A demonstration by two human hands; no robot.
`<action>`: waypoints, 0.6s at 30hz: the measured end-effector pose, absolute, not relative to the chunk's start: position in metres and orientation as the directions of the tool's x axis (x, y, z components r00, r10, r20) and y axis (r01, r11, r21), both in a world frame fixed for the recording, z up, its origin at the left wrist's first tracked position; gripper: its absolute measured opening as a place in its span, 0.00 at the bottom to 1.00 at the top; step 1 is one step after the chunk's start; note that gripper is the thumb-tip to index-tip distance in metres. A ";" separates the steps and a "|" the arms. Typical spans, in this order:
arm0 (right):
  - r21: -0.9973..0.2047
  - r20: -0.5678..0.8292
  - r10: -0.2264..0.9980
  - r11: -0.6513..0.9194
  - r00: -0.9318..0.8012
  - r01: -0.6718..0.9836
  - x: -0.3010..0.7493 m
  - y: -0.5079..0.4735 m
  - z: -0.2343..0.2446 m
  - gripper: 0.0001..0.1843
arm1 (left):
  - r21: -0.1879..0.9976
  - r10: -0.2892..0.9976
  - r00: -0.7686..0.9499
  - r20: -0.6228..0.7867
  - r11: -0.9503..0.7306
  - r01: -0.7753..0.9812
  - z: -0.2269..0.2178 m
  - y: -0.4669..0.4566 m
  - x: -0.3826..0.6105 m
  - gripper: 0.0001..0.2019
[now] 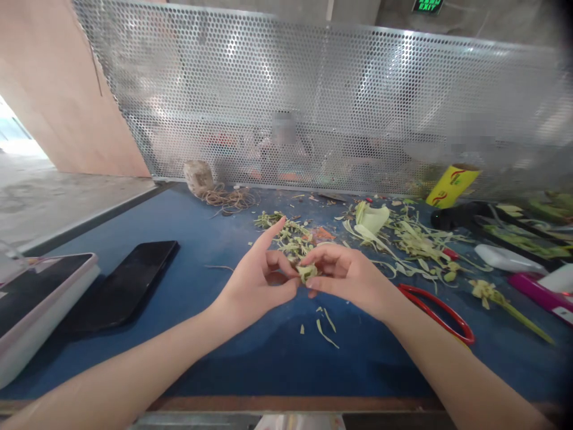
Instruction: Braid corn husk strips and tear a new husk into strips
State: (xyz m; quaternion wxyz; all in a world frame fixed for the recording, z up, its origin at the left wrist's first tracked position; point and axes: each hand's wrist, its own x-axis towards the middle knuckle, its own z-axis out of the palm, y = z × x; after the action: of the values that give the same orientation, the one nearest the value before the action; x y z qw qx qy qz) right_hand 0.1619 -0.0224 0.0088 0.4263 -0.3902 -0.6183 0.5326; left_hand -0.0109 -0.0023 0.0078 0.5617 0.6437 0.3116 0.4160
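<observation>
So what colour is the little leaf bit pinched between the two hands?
Pale yellowish green; the leaf bit shows best in the head view.

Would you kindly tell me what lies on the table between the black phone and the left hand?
In the head view, the blue tabletop between the black phone and the left hand is bare, apart from one thin pale strand.

Both forearms are bare, entering from the lower left and lower right corners of the frame and converging at centre. Left hand (255, 280): palm turned inward, index finger (274, 232) extended toward the upper right, thumb and other fingers curled into a pinch. Right hand (353, 275): back facing up, fingers curled, thumb beneath, tips pinched. The fingertips of both hands meet mid-frame.
</observation>
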 end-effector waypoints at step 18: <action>-0.987 0.157 0.970 0.149 -0.188 -0.054 0.160 -0.020 0.002 0.09 | 0.969 0.854 0.484 0.191 -0.242 0.044 0.016 -0.009 -0.012 0.24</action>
State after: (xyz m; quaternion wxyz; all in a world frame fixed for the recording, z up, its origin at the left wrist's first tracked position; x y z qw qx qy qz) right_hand 0.1596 -0.0197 0.0018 0.4963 -0.3994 -0.5730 0.5156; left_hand -0.0123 -0.0088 0.0159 0.5215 0.6855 0.3275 0.3884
